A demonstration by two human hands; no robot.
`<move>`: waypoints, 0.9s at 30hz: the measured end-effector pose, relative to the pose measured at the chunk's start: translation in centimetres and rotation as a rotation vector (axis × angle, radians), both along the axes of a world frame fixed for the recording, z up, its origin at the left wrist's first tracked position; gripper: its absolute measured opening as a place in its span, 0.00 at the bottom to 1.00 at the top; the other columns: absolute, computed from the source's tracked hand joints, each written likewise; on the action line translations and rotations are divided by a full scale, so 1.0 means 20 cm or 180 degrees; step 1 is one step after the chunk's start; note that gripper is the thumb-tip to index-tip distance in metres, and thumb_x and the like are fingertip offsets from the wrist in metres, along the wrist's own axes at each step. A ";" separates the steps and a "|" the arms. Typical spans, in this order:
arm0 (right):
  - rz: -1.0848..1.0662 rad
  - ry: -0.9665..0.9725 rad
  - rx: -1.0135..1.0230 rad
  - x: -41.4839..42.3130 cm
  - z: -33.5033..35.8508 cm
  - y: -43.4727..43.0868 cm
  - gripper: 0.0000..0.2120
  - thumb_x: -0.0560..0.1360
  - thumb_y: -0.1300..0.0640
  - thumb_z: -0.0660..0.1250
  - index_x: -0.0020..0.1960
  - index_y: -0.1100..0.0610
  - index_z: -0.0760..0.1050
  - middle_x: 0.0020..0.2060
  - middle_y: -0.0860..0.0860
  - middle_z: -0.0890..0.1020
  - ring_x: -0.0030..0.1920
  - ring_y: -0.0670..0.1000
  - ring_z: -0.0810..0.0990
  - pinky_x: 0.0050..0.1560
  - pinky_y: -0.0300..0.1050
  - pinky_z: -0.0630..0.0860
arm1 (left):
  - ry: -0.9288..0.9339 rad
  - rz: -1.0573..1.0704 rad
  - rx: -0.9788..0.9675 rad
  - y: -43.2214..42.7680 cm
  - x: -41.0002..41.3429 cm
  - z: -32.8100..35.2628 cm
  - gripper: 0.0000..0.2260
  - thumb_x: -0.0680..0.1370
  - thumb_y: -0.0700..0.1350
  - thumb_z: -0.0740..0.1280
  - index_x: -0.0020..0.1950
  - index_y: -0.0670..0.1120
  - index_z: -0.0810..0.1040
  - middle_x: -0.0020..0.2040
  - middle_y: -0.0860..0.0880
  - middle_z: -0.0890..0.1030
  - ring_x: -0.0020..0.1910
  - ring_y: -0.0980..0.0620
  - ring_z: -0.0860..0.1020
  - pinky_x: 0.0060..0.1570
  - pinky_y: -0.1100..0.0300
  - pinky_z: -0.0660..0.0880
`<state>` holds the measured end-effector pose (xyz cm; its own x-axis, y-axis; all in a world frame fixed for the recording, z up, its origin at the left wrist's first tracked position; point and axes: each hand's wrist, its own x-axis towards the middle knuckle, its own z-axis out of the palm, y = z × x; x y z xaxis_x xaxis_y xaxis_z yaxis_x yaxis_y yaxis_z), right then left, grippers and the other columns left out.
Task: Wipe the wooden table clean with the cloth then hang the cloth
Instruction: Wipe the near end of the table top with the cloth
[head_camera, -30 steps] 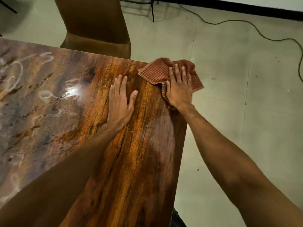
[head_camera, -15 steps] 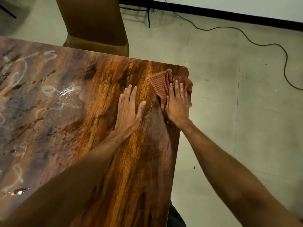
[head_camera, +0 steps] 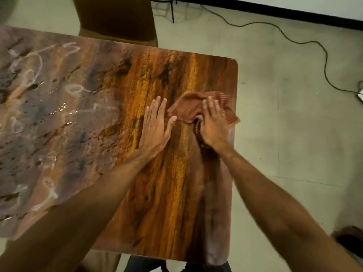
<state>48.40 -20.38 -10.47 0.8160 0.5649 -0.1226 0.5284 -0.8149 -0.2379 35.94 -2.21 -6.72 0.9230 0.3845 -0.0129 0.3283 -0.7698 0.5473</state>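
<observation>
The wooden table [head_camera: 169,193] fills the left and middle of the head view, its left half streaked with white smears and wet spots. A crumpled red checked cloth [head_camera: 186,109] lies near the table's right edge, one corner hanging just over it. My right hand [head_camera: 212,124] presses down on the cloth with fingers spread over it. Just left of the cloth, my left hand [head_camera: 156,126] lies flat on the bare wood, its thumb almost touching the cloth.
A brown chair [head_camera: 117,18] stands at the table's far side. A black cable [head_camera: 306,44] snakes over the tiled floor at the right, and a dark shoe [head_camera: 349,240] shows at the lower right.
My right hand has dragged the cloth back from the table's far right corner toward me along the right edge. My left hand stayed flat beside it. The camera has tilted, showing more of the table.
</observation>
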 end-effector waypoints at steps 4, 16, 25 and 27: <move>-0.0545 0.0138 -0.0071 -0.20 0.04 -0.08 0.31 0.86 0.45 0.42 0.85 0.59 0.48 0.84 0.59 0.51 0.84 0.61 0.48 0.83 0.62 0.50 | 0.0051 -0.0052 -0.0140 0.07 -0.20 0.04 0.28 0.86 0.55 0.55 0.82 0.44 0.55 0.83 0.44 0.52 0.82 0.48 0.49 0.81 0.48 0.45; -0.0602 0.0438 -0.0161 -0.54 0.09 -0.05 0.30 0.87 0.48 0.48 0.85 0.58 0.44 0.84 0.58 0.43 0.84 0.60 0.40 0.83 0.61 0.44 | 0.0088 -0.0238 -0.0081 -0.01 -0.35 0.08 0.29 0.85 0.58 0.52 0.83 0.44 0.53 0.83 0.45 0.52 0.83 0.49 0.48 0.81 0.51 0.42; -0.1043 0.0381 0.0018 -0.34 0.03 -0.03 0.31 0.87 0.47 0.51 0.85 0.58 0.48 0.84 0.58 0.47 0.84 0.61 0.43 0.83 0.62 0.45 | 0.0118 -0.0070 0.0095 0.06 -0.30 0.05 0.29 0.85 0.58 0.53 0.82 0.45 0.54 0.83 0.45 0.51 0.82 0.49 0.49 0.81 0.50 0.43; -0.0201 0.0214 -0.0003 -0.43 0.00 0.05 0.31 0.86 0.45 0.50 0.85 0.57 0.47 0.84 0.57 0.47 0.84 0.60 0.43 0.83 0.62 0.45 | 0.0166 -0.0001 0.0119 0.09 -0.30 0.04 0.29 0.85 0.58 0.54 0.82 0.45 0.54 0.83 0.45 0.52 0.82 0.49 0.49 0.81 0.49 0.44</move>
